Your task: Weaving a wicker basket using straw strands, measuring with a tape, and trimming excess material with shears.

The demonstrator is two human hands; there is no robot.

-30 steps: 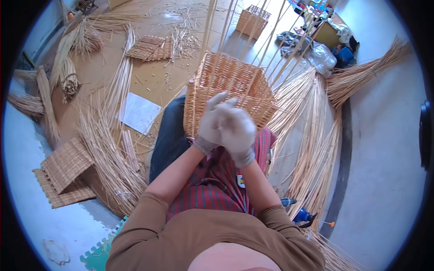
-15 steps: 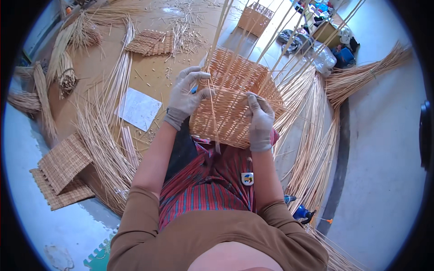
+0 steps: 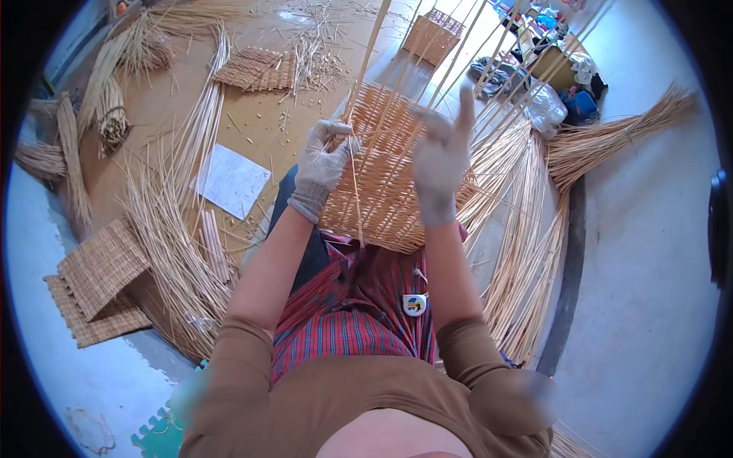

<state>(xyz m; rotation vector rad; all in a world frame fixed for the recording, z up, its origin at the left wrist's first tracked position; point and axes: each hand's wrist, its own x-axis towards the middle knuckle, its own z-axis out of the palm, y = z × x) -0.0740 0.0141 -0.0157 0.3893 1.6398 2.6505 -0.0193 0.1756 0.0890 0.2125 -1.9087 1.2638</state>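
Note:
A half-woven wicker basket [image 3: 378, 210] rests against my lap, with long upright stakes [image 3: 369, 57] rising from its walls. My left hand [image 3: 324, 162], in a pale knitted glove, is closed at the basket's left rim. Its thumb and fingers pinch a thin wicker strand [image 3: 356, 195], whose end hangs down the near wall. Also gloved, my right hand [image 3: 440, 166] is lifted in front of the basket's right side. It is blurred, but its fingers look spread, and I see nothing held in it.
Loose wicker bundles lie on the floor left [image 3: 175, 259] and right [image 3: 527, 252]. Woven panels [image 3: 107, 267], a paper sheet [image 3: 233, 181] and another basket [image 3: 432, 40] are around me. A tape measure [image 3: 414, 305] hangs at my lap.
My right hand has come off the basket's rim and risen, its fingers spreading. My left hand stays at the left rim, fingers now drawn closer around the strand.

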